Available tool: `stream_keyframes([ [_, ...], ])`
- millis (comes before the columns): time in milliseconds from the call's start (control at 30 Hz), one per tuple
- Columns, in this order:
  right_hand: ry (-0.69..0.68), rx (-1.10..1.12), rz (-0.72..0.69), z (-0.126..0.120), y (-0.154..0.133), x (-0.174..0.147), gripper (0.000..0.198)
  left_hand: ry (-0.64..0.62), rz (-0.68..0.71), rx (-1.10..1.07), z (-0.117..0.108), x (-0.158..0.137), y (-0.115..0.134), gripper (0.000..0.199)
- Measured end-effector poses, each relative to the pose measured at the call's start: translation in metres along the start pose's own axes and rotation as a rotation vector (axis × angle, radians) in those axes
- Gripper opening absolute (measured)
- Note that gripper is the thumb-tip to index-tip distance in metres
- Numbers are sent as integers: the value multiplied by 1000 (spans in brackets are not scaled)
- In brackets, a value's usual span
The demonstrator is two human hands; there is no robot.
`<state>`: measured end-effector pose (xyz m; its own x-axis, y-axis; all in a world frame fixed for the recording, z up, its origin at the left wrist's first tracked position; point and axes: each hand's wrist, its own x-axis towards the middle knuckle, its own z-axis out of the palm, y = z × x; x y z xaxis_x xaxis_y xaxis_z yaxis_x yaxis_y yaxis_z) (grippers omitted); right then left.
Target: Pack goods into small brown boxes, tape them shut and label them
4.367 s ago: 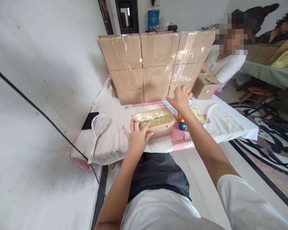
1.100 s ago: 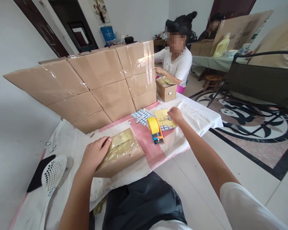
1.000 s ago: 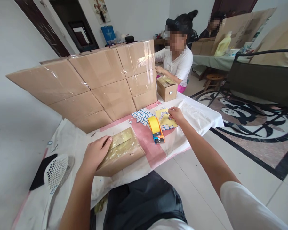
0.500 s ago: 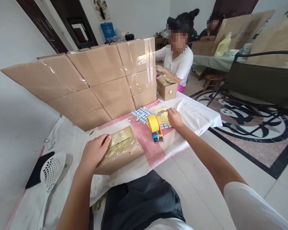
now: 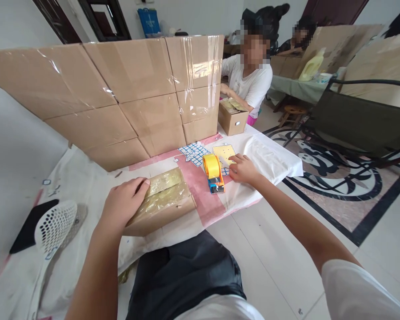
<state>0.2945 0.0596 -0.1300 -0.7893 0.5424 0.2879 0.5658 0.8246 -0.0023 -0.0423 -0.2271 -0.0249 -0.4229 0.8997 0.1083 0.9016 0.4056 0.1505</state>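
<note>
A small cardboard box (image 5: 173,209) lies on the tablecloth in front of me, with clear tape across its top. My left hand (image 5: 125,200) grips its left end, the thumb along the top and the other fingers partly hidden behind the edge. To the right of the box stands a tape dispenser (image 5: 216,182) with an orange frame and a yellow roll. Just right of the dispenser, my right hand (image 5: 244,169) is low over the printed cloth, palm down with its fingers apart. I see nothing held in it.
A wall of taped cardboard boxes (image 5: 150,102) rises behind the work area. A white slotted scoop (image 5: 55,226) lies at left by a black flat object (image 5: 31,226). Across the table, a person in a white shirt (image 5: 250,84) sits near another box (image 5: 233,122).
My right hand has gone from pinched fingers to spread ones, moving slightly nearer to me. A brownish strip near its fingertips is out of sight. The left hand still grips the box.
</note>
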Motion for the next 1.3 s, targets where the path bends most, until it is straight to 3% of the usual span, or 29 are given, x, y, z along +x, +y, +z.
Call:
stream_keyframes([
  [167, -48, 135, 271, -8, -3, 49, 23, -41, -21, -4, -4, 1, 3, 48],
  [267, -73, 157, 362, -5, 1, 78, 17, -30, -20, -16, -5, 0, 4, 46],
  [567, -147, 390, 575, 30, -2, 122, 21, 10, -7, -41, 0, -1, -1, 44],
  [833, 89, 743, 638, 32, 7, 101, 38, 7, 1, -30, 2, -9, -1, 47],
  [967, 176, 862, 588, 23, 14, 96, 18, -4, 1, -31, 2, -8, -2, 48],
  [1033, 232, 871, 551, 18, 16, 95, 10, 6, 1, -34, 2, -9, -1, 48],
  [1300, 607, 643, 393, 3, 13, 74, 19, -7, -15, -40, 0, -13, 4, 50],
])
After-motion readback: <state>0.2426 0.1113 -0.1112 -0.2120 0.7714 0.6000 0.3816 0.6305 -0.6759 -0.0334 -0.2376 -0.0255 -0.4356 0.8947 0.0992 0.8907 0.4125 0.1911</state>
